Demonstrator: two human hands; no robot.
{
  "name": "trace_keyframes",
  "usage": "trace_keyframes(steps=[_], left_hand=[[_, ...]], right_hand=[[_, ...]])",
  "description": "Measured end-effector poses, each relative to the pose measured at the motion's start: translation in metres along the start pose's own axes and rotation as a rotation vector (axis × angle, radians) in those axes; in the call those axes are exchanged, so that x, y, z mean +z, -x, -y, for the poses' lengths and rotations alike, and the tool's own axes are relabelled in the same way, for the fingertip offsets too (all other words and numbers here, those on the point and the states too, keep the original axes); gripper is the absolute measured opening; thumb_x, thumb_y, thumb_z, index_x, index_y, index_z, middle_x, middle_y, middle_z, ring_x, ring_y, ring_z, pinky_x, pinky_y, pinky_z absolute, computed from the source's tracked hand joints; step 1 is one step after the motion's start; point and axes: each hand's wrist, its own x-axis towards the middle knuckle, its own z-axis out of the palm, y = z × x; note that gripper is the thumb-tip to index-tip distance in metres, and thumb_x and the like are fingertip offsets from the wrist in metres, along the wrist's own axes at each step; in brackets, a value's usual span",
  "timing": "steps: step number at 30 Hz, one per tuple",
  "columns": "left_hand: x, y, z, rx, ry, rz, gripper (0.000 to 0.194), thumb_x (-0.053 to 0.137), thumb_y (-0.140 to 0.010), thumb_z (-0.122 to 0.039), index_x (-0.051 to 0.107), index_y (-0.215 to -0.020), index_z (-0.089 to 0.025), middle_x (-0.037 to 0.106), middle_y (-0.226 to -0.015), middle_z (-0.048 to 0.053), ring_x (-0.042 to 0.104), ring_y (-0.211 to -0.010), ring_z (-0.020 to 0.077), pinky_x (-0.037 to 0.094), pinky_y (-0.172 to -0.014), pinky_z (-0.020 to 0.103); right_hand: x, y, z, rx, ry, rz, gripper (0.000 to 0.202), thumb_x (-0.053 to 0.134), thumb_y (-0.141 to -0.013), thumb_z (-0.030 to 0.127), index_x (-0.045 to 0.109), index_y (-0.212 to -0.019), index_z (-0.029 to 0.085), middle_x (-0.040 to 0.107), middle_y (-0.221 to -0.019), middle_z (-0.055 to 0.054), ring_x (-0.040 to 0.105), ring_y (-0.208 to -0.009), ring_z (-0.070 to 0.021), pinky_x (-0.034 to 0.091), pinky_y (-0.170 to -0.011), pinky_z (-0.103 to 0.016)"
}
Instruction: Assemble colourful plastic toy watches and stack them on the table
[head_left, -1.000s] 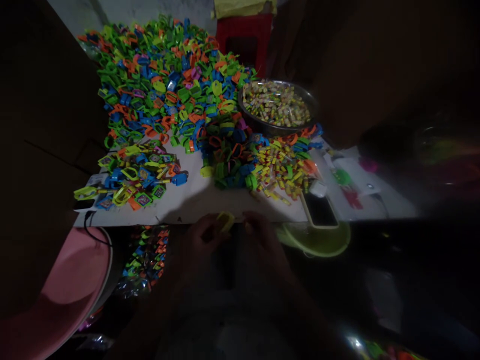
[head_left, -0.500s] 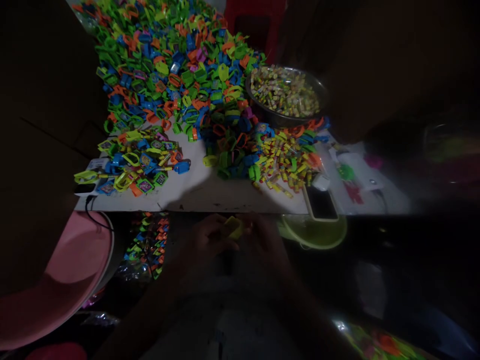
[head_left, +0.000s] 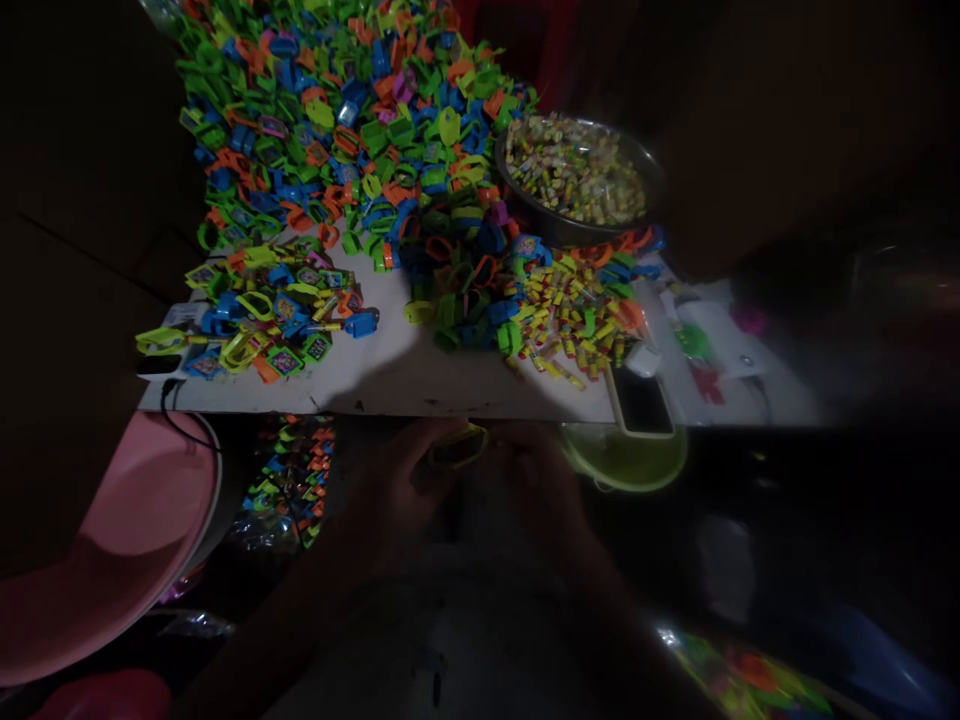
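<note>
In front of the table edge, my left hand (head_left: pixel 412 475) is closed around a yellow plastic toy watch (head_left: pixel 459 448), whose band forms an open loop facing me. My right hand (head_left: pixel 532 465) is just right of the loop, fingers pinched together; darkness hides what they hold, if anything. Ahead on the table lies a heap of small yellow rolls with red ends (head_left: pixel 562 315). A smaller group of toy watches (head_left: pixel 277 310), some with yellow rolls by their bands, lies to the left.
A large pile of coloured toy watches (head_left: pixel 337 130) covers the table's back. A metal bowl (head_left: pixel 517 200) holds more small rolls. A phone (head_left: pixel 641 402) overhangs the edge above a green basin (head_left: pixel 637 465). A pink tub (head_left: pixel 161 490) and a black cable (head_left: pixel 169 400) are at left.
The yellow toy watch has been turned in my left hand, so its loop now faces me. My right hand has shifted slightly to the right. The view has tilted a little.
</note>
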Motion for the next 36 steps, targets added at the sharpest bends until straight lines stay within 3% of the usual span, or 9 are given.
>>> trace_keyframes(steps=[4,11,15,20,23,26,28,31,36], left_hand=[[-0.003,0.001,0.005,0.031,-0.028,0.01,0.032,0.065,-0.083,-0.023,0.065,-0.115,-0.024,0.07,-0.116,0.004,0.065,-0.107,0.0187,0.051,-0.096,0.029],[-0.005,0.004,0.009,0.014,0.001,0.003,0.031,0.069,-0.081,-0.024,0.067,-0.112,-0.026,0.07,-0.115,0.003,0.065,-0.107,0.018,0.051,-0.094,0.028],[0.0,0.001,0.014,-0.164,0.156,-0.005,0.036,0.075,-0.075,-0.031,0.07,-0.11,-0.025,0.071,-0.115,0.004,0.066,-0.105,0.0204,0.053,-0.092,0.029],[0.0,-0.005,0.022,-0.535,0.347,0.238,0.043,0.077,-0.068,-0.039,0.073,-0.105,-0.017,0.075,-0.104,0.007,0.07,-0.096,0.0251,0.056,-0.081,0.032],[-0.002,-0.007,0.031,-0.587,0.281,0.345,0.04,0.076,-0.069,-0.04,0.074,-0.103,-0.019,0.076,-0.104,0.007,0.07,-0.098,0.0272,0.055,-0.084,0.035],[-0.01,-0.011,0.045,-0.523,0.162,0.357,0.04,0.075,-0.069,-0.041,0.074,-0.103,-0.021,0.075,-0.105,0.007,0.07,-0.098,0.0275,0.055,-0.085,0.036],[-0.025,-0.019,0.055,-0.437,0.02,0.249,0.044,0.073,-0.071,-0.045,0.072,-0.107,-0.021,0.075,-0.107,0.008,0.07,-0.098,0.027,0.055,-0.085,0.036],[-0.069,-0.046,0.068,-0.282,-0.257,-0.084,0.047,0.069,-0.075,-0.044,0.068,-0.115,-0.019,0.071,-0.114,0.008,0.068,-0.102,0.0253,0.053,-0.089,0.035],[-0.148,-0.103,0.082,-0.245,-0.701,-0.588,0.054,0.063,-0.079,-0.031,0.057,-0.128,-0.009,0.064,-0.125,0.015,0.059,-0.117,0.0323,0.046,-0.1,0.045]], right_hand=[[0.001,0.003,-0.002,0.018,0.033,-0.064,0.013,0.049,-0.093,0.033,0.058,-0.099,0.025,0.065,-0.091,-0.005,0.062,-0.082,-0.018,0.052,-0.071,-0.031],[0.001,-0.001,0.001,-0.129,0.11,-0.055,0.007,0.047,-0.092,0.023,0.053,-0.089,0.024,0.063,-0.082,-0.003,0.06,-0.076,-0.0177,0.047,-0.067,-0.029],[-0.002,-0.007,0.001,-0.184,0.303,0.137,0.01,0.046,-0.091,0.02,0.056,-0.093,0.021,0.065,-0.089,-0.007,0.059,-0.082,-0.0204,0.043,-0.071,-0.032],[-0.005,-0.01,0.003,-0.082,0.688,0.501,0.013,0.051,-0.086,0.021,0.061,-0.078,0.02,0.065,-0.074,-0.008,0.056,-0.066,-0.0211,0.03,-0.055,-0.03],[0.001,-0.01,0.001,-0.1,0.747,0.638,0.016,0.05,-0.088,0.026,0.065,-0.084,0.02,0.066,-0.073,-0.008,0.055,-0.062,-0.021,0.026,-0.053,-0.03],[0.008,-0.017,-0.014,-0.102,0.722,0.635,0.021,0.054,-0.089,0.037,0.066,-0.083,0.021,0.067,-0.074,-0.007,0.058,-0.066,-0.0207,0.032,-0.057,-0.03],[0.008,-0.03,-0.032,-0.09,0.718,0.495,0.027,0.061,-0.084,0.045,0.068,-0.094,0.021,0.069,-0.088,-0.01,0.061,-0.08,-0.0235,0.039,-0.066,-0.031],[0.002,-0.052,-0.066,-0.016,0.785,0.163,0.05,0.062,-0.084,0.047,0.057,-0.127,0.021,0.063,-0.119,-0.015,0.056,-0.105,-0.0298,0.042,-0.083,-0.038],[-0.001,-0.069,-0.098,0.087,0.901,0.163,0.04,0.049,-0.093,0.027,0.055,-0.132,0.025,0.06,-0.125,-0.011,0.051,-0.112,-0.0283,0.038,-0.087,-0.04]])
